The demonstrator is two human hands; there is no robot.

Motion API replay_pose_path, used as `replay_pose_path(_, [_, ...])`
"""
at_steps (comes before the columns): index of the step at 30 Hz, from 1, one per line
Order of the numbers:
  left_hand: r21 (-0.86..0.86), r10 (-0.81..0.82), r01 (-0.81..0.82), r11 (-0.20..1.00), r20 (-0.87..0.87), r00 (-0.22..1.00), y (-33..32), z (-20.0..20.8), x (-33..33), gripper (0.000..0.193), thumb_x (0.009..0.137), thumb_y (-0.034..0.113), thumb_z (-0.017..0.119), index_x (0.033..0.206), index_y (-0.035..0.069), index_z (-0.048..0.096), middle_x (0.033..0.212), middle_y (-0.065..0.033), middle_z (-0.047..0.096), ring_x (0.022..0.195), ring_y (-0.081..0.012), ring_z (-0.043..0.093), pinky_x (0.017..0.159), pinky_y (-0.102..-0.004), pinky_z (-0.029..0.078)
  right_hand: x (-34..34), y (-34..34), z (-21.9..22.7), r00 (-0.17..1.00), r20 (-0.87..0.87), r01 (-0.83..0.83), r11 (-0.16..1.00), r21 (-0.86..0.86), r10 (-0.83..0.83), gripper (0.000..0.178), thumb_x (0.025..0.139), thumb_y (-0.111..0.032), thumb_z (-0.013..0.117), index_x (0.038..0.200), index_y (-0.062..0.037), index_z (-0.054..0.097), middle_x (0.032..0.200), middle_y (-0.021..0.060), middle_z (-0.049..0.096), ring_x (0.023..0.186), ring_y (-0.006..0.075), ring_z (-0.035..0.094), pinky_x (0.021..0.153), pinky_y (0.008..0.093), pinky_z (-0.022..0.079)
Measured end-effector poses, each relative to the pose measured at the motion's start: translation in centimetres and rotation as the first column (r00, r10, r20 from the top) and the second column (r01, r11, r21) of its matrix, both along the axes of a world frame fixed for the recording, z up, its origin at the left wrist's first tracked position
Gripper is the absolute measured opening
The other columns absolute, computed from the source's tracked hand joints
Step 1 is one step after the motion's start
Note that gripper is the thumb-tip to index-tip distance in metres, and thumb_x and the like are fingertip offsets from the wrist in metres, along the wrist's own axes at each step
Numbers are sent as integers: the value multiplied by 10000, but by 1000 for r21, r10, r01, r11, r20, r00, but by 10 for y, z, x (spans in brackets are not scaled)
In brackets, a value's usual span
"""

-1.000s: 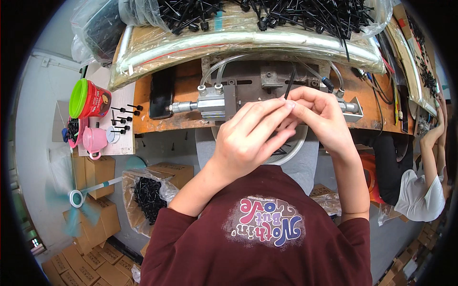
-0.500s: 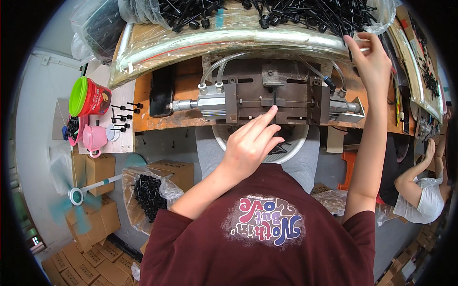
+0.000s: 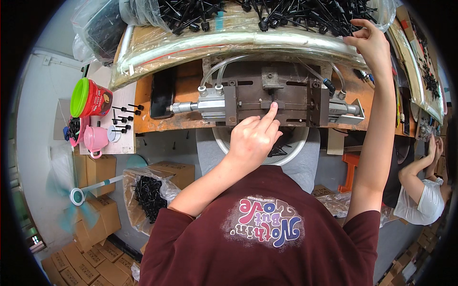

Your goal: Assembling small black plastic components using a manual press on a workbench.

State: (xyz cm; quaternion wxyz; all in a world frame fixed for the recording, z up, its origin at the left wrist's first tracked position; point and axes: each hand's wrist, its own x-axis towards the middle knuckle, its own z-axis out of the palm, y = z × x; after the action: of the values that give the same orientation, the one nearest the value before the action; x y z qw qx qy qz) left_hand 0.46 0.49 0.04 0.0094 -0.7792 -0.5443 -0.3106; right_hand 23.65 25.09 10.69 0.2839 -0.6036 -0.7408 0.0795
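My left hand [image 3: 253, 140] reaches over the front of a dark metal clamping fixture [image 3: 248, 71]. Its index finger is stretched out, the tip on the small central block [image 3: 273, 104], where a thin black rod [image 3: 272, 94] stands just behind it. The other fingers are loosely bent and hold nothing visible. At the far right, my right hand [image 3: 373, 47] is at the edge of a heap of black plastic stemmed parts [image 3: 305, 16]. Thumb and index finger are apart, with black stems close to the fingertips; no part is clearly gripped.
Pneumatic cylinders [image 3: 211, 105] with clear hoses flank the fixture. A white basket [image 3: 301, 147] with black parts sits at my lap. On the left are a red-green bucket [image 3: 90, 97], a pink cup [image 3: 96, 138] and a fan [image 3: 76, 196]. Another person [image 3: 422, 190] works at the right.
My right hand has moved up and slightly right to the heap; the dark stem below its fingers no longer shows. My left index finger has moved slightly farther up onto the block, its other fingers more bent.
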Motion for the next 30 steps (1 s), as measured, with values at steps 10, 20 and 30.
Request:
replay_pose_path(10, [34,-38,38,999,3,999,1,-1,-4,261,710,177,824,896,48,693,1243,-136,681,729,-228,690,682,-306,557,3,-6,8,930,364,-151,953,264,47,327,803,-118,710,1100,15,675,957,135,686,911,280,696,824,386,522])
replay_pose_path(20, [-296,30,348,889,798,602,-13,47,-14,525,768,34,816,1259,-4,636,1321,-171,626,865,-145,697,725,-276,597,-16,-95,4,909,86,-387,748,539,408,306,767,32,701,1063,-43,681,961,100,662,832,259,687,716,357,563])
replay_pose_path(30, [-93,-92,236,967,738,668,-13,57,-26,319,736,-62,813,1043,-18,738,1089,-133,653,893,-185,697,717,-263,627,-47,-155,-45,820,91,-510,650,564,565,442,654,117,651,1090,57,690,1023,194,665,852,297,698,678,360,570])
